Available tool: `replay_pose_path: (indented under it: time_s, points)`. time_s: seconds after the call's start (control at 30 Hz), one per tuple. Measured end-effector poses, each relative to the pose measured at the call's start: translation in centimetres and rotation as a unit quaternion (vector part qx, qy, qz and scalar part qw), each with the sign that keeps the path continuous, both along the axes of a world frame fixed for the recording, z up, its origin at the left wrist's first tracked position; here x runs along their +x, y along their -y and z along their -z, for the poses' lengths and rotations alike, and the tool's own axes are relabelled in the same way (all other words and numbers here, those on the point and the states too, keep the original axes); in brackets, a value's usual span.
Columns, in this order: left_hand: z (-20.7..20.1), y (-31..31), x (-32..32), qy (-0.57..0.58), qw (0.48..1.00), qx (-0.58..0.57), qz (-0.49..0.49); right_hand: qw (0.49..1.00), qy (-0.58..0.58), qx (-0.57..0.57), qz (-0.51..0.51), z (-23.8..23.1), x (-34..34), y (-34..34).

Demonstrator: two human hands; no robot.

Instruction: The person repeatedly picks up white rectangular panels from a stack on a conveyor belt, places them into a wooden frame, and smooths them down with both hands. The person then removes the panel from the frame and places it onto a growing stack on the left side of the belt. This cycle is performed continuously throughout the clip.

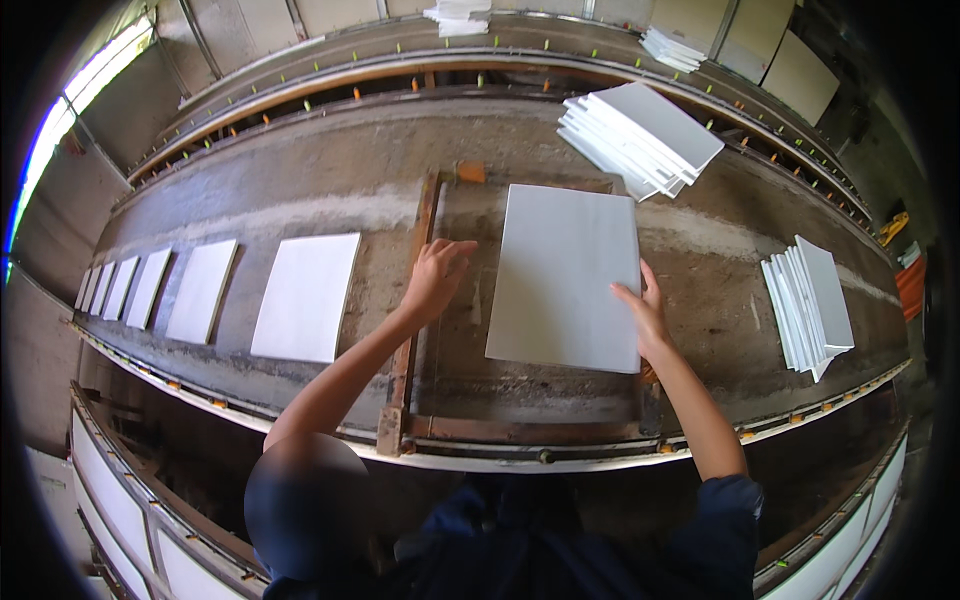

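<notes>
Right hand [648, 318] grips white rectangular panel [565, 280], seemingly smooth

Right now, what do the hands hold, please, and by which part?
A white panel, by its right edge, in the right hand; left hand seemingly empty.

Room opens between right hand [648, 320] and near stack [812, 308]; far stack [655, 135] obstructs beyond.

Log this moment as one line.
left grip: empty | right grip: holding white rectangular panel at right edge, over brown frame | panel row: left | panel stack: far right
</notes>
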State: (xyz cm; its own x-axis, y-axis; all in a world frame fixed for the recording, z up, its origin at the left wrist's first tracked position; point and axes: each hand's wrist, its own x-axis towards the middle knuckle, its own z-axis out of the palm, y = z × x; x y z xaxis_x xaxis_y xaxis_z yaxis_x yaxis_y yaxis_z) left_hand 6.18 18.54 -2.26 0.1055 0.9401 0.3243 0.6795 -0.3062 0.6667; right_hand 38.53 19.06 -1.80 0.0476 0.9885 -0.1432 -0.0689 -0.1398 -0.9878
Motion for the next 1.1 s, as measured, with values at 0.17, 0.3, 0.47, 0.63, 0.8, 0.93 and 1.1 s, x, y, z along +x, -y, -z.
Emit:
replay_pose_path:
  time_s: [0.17,0.3,0.47,0.63,0.8,0.93,1.1]
  points:
    - [3.0,1.5,-2.7,-0.184,0.98,0.032,-0.068,0.999,0.011,-0.01,-0.028,3.7,-3.0,-0.7]
    - [4.3,2.1,-4.3,-0.198,0.979,0.038,-0.034,0.999,0.014,-0.026,-0.045,5.1,-5.4,-0.8]
    - [5.2,2.3,-3.3,-0.203,0.978,0.031,-0.044,0.999,0.023,-0.015,-0.035,5.9,-7.2,-0.3]
    - [5.3,3.0,-2.3,-0.228,0.971,0.023,-0.063,0.998,0.042,-0.034,-0.034,6.0,-7.6,0.3]
    - [5.5,3.0,-2.4,-0.226,0.972,0.033,-0.059,0.998,0.043,-0.03,-0.037,6.6,-7.2,0.3]
    - [5.1,3.2,-2.3,-0.234,0.97,0.024,-0.055,0.998,0.049,-0.019,-0.045,6.6,-7.2,0.3]
    - [5.2,3.3,-2.4,-0.249,0.967,0.027,-0.053,0.996,0.073,-0.034,-0.043,6.1,-7.5,0.4]
